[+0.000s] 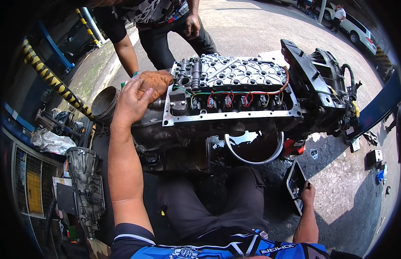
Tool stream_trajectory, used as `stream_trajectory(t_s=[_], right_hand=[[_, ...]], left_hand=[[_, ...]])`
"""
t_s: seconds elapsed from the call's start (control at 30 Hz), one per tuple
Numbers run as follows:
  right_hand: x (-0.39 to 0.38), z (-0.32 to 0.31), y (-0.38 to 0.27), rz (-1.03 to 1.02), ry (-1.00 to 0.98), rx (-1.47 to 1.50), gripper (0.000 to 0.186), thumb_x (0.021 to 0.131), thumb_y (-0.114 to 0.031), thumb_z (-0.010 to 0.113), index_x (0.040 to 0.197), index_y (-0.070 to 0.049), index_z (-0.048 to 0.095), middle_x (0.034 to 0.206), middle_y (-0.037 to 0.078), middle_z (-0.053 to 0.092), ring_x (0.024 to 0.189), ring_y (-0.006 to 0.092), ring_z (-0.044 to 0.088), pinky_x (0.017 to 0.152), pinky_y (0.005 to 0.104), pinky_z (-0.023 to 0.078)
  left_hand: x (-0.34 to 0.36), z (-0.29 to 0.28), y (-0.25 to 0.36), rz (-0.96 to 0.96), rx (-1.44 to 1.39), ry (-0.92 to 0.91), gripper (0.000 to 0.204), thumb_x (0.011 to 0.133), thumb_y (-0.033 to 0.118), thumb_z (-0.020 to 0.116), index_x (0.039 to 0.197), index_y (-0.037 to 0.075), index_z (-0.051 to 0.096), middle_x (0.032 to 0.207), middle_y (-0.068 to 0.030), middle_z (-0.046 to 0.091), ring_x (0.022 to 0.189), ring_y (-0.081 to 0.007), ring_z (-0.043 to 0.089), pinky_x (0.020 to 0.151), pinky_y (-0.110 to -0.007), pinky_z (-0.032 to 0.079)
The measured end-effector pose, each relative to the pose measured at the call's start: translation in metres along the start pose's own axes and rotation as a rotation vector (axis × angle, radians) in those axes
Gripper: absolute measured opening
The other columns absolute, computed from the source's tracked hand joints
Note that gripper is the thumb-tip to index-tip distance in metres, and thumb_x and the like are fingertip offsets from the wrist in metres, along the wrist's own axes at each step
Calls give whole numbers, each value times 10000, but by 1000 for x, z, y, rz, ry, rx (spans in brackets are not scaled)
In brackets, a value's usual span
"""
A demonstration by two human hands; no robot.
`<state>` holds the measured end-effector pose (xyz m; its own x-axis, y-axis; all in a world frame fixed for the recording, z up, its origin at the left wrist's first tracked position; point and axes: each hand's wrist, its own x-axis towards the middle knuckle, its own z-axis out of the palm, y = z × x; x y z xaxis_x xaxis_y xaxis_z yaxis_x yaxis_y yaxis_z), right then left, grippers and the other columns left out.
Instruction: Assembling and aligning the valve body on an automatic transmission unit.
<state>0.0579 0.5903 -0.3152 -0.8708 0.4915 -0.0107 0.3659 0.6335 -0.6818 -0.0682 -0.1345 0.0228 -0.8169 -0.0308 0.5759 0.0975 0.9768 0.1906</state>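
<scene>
Reaching to an opened gearbox (235, 115), a person's left hand (133, 97) closes loosely on an orange cloth (159, 83) at the casing's left end, while the right hand (309, 195) curls firmly round the edge of a black pan (296, 180) low beside the right knee. The step appears to be wiping near the exposed valve plate (239, 71); the next move seems to call for care around the coloured wires (228, 92). Below, a basin (254, 162) of dark liquid stands on stained, partly sunlit concrete (334, 177), a co-worker (161, 45) opposite, a striped post (53, 80) at left, a white car (357, 30) beyond
</scene>
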Motion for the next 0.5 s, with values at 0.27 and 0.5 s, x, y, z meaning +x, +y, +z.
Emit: stream_trajectory(t_s=[0.27,0.5], right_hand=[[-1,3,-2,41,-40,-23,494,1029,-362,590,702,9,575,586,82,561,544,153,487,528,377,396],[0,3,-12,54,-103,-1,502,1023,-386,589,721,16,591,584,80,558,553,156,515,530,379,413]], left_hand=[[-6,0,1,-51,13,-41,537,909,350,683,1269,-44,624,1319,-244,604,1273,-388,545,1098,-438,404],[-6,-3,8,-103,52,-69,544,913,387,669,1319,29,617,1385,-190,577,1321,-357,512,1128,-487,360]])
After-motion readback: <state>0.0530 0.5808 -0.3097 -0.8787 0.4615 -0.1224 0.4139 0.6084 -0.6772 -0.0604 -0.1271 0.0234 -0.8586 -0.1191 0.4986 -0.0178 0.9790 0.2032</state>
